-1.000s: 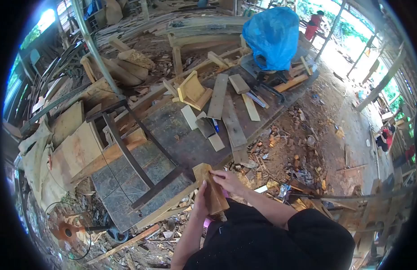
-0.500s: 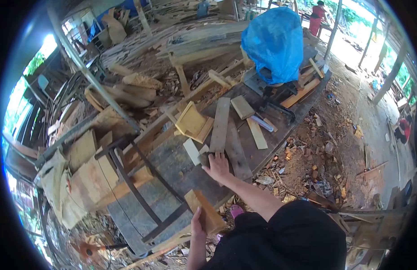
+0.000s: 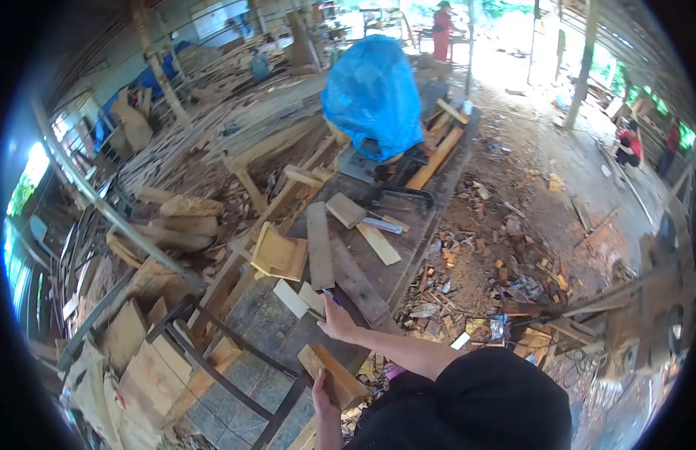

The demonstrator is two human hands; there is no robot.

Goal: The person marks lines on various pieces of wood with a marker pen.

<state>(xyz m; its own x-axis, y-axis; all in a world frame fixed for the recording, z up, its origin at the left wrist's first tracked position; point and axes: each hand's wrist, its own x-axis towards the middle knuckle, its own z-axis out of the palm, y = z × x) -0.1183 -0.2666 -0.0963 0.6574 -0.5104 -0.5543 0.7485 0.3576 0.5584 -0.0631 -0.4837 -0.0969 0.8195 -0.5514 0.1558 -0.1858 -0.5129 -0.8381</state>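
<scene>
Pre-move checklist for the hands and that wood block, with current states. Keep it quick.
1. Left hand grips the wood block: ok.
2. Right hand is stretched out over the bench: ok.
3. Pale board lies flat, just ahead of the right fingers: ok.
4. Blue pen shows at the fingertips: ok, though mostly hidden.
5. Right hand is closed on something: cannot tell.
6. Person in red stands well away from the bench: ok.
</scene>
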